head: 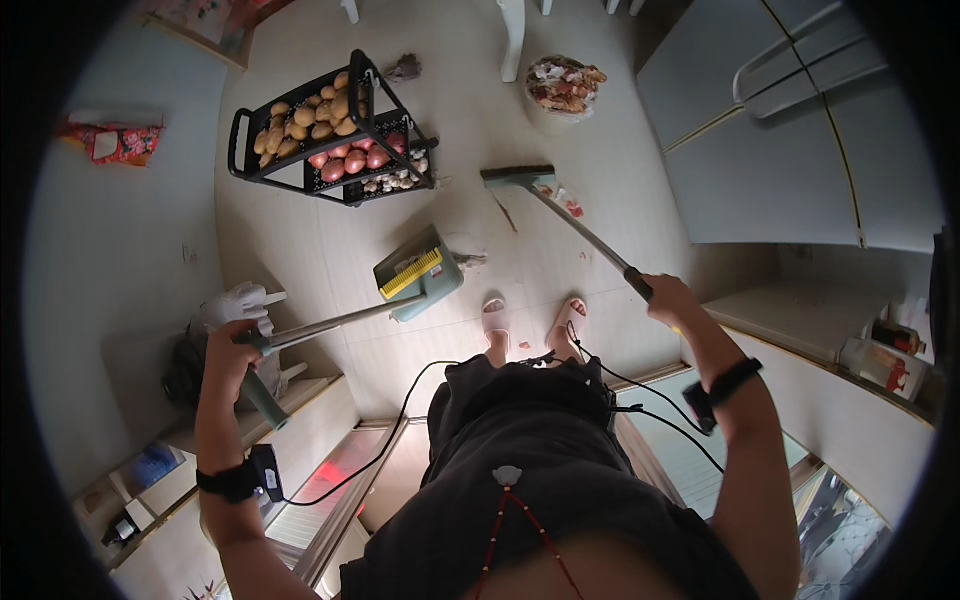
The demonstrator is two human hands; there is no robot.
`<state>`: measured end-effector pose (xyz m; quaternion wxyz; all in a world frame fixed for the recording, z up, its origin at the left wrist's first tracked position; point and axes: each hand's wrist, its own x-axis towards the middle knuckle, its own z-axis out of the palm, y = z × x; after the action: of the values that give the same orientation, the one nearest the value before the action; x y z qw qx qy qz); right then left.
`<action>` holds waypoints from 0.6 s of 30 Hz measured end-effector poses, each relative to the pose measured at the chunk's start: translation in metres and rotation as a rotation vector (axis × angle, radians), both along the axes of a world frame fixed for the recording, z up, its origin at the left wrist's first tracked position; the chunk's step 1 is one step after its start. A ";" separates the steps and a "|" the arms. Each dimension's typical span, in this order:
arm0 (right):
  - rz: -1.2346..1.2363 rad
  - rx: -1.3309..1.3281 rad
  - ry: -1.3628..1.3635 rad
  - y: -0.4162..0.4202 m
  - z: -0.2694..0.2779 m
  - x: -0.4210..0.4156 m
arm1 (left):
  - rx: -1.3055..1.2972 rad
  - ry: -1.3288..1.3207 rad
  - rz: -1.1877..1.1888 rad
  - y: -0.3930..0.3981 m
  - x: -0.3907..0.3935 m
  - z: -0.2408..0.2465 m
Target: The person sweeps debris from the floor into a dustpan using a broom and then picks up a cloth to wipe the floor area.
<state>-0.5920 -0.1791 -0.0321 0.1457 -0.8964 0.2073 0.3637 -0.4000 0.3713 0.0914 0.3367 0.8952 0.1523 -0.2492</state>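
My left hand [229, 358] grips the long handle of a dustpan [448, 281], whose green pan with a yellow comb edge rests on the floor and has some debris inside. In my right hand [673, 302] is the dark grip of a broom [517, 176]. The broom's head lies on the floor, right of the cart and ahead of my feet. Reddish scraps [574, 206] lie just beside the bristles, and a thin dark strip [505, 214] extends below them. Grey debris [471, 261] sits at the dustpan's right side. Another small scrap [524, 345] is between my slippers.
A black tiered cart [238, 142] holds potatoes, onions and garlic at the upper left. Beyond the broom stands a heaped waste bin [551, 120], near a white furniture leg [513, 45]. A grey refrigerator [750, 180] is at right. Cables run from my wrist straps to my waist.
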 end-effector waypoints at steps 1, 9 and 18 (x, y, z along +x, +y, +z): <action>-0.006 0.010 0.014 0.006 0.013 0.002 | -0.004 -0.012 0.014 0.004 -0.008 0.004; 0.234 -0.066 0.013 0.040 -0.011 0.083 | 0.037 -0.089 0.089 0.035 -0.046 0.017; 0.483 -0.514 0.091 -0.008 0.036 0.112 | 0.018 -0.146 0.183 0.063 -0.064 0.007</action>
<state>-0.4804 -0.1866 0.0038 -0.1843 -0.9097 0.0805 0.3633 -0.4638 0.4338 0.0983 0.3601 0.8963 0.2107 -0.1502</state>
